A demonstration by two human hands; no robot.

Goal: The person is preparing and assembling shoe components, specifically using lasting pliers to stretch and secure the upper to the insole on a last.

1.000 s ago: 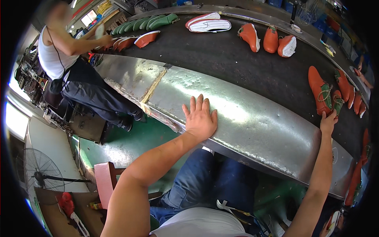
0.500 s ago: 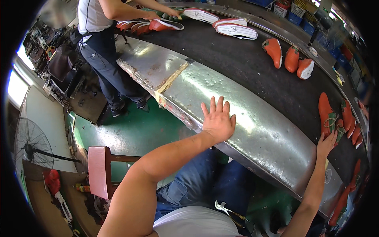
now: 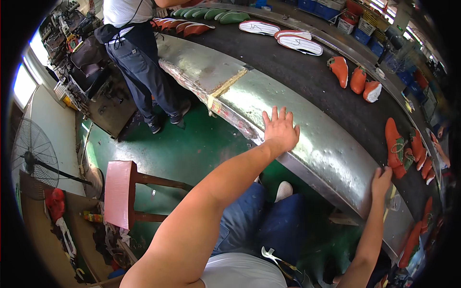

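Observation:
My left hand (image 3: 282,128) lies flat with fingers apart on the dented metal ledge (image 3: 326,144) of a conveyor. Further right, my right hand (image 3: 381,182) rests at the ledge's inner edge beside the dark belt (image 3: 307,72), fingers stretched and nothing seen in them. Just beyond its fingertips is an orange-red shoe (image 3: 394,139) with green laces, apart from the hand. Several more orange-red shoes (image 3: 417,146) lie beside it. Across the belt stand three others, one orange shoe (image 3: 357,80) in their middle.
A worker (image 3: 137,62) stands at the ledge on the far left, near green shoes (image 3: 233,18) and red ones. White-soled shoes (image 3: 300,44) lie on the belt. Left of me are a pink-topped stool (image 3: 120,192) and a fan (image 3: 33,153). A metal-headed tool (image 3: 270,253) sits at my waist.
My right hand has drawn back from the laced shoe to the ledge's edge. My left hand stays flat on the metal. The view has shifted, and the worker's hands have left the frame.

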